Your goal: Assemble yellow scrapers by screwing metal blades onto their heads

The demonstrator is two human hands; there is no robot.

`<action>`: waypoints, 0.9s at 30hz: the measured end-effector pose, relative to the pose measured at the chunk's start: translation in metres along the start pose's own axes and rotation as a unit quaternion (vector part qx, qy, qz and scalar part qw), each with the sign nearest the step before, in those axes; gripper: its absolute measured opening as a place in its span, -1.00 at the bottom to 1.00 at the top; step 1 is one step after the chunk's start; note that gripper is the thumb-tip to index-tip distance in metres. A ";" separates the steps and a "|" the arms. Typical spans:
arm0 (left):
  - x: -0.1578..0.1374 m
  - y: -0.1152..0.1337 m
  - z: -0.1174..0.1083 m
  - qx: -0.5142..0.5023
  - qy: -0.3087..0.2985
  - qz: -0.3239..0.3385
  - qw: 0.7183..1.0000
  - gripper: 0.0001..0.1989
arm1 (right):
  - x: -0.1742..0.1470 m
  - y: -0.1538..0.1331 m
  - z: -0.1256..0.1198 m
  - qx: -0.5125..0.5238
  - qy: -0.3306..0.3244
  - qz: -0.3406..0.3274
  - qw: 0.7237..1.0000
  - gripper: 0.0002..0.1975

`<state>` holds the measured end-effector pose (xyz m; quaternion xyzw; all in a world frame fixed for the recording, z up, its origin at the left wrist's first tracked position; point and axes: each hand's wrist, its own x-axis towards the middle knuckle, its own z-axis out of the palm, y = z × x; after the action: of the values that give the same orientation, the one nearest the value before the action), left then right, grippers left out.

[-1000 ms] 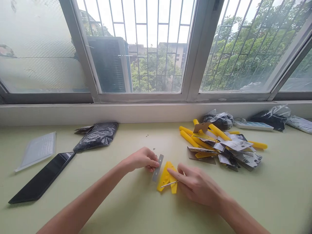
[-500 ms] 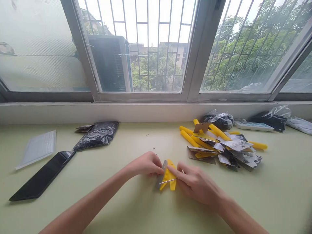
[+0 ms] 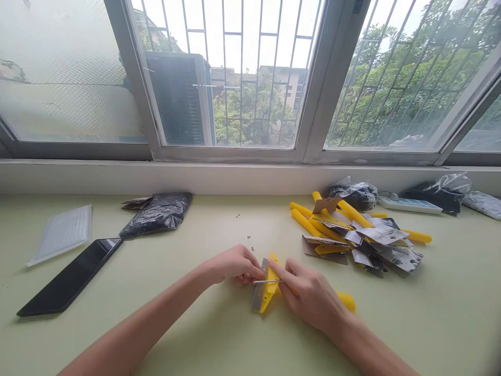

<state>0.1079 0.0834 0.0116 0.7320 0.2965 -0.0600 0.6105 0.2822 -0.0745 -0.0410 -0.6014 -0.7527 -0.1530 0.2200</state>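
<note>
A yellow scraper [image 3: 270,287] with a flat grey metal blade [image 3: 258,297] lies near the front middle of the table. My left hand [image 3: 238,266] is closed, thumb and finger pinched at the blade's upper left edge. Whether a small part is also between those fingertips, I cannot tell. My right hand [image 3: 309,290] lies over the scraper, its index finger stretched along the yellow head. A thin metal rod [image 3: 268,281] sticks out of that hand across the head and blade. The scraper's yellow handle end [image 3: 346,302] shows beyond the right hand; its middle is hidden.
Several tiny metal pieces [image 3: 248,237] lie beyond my left hand. A pile of yellow scrapers and printed cards [image 3: 352,230] sits at the right. Black plastic bag [image 3: 160,214], dark glossy panel [image 3: 70,279] and white translucent packet [image 3: 60,232] are at left. The windowsill [image 3: 235,177] borders the back.
The scraper has turned in my hands: its head lies flatter, and the handle end now shows right of my right hand. The metal rod is more level. The camera view has shifted slightly.
</note>
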 end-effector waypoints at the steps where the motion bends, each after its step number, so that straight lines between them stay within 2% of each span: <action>1: -0.001 -0.001 0.001 -0.004 -0.003 0.001 1.000 -0.68 | 0.000 0.000 0.000 0.005 -0.005 0.009 1.000 -0.56; 6: -0.007 -0.005 0.008 -0.026 -0.004 0.002 1.000 -0.59 | 0.002 0.000 -0.001 0.045 -0.035 0.063 0.996 -0.54; 13: -0.009 -0.011 0.016 -0.054 0.002 0.001 0.999 -0.44 | 0.003 0.000 -0.001 0.040 -0.038 0.068 0.996 -0.54; 18: -0.011 -0.013 0.021 -0.109 0.010 -0.018 0.994 -0.47 | 0.003 0.000 0.000 0.029 -0.029 0.052 0.998 -0.55; 21: -0.012 -0.016 0.023 -0.130 -0.001 0.003 0.992 -0.48 | 0.003 0.000 0.000 0.030 -0.031 0.055 0.998 -0.54; 27: -0.017 -0.014 0.024 -0.082 -0.008 0.018 0.996 -0.57 | 0.003 -0.001 -0.002 0.044 -0.030 0.069 0.996 -0.57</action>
<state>0.0936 0.0563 0.0011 0.6843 0.2821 -0.0304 0.6718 0.2808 -0.0735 -0.0382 -0.6463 -0.7213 -0.0864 0.2335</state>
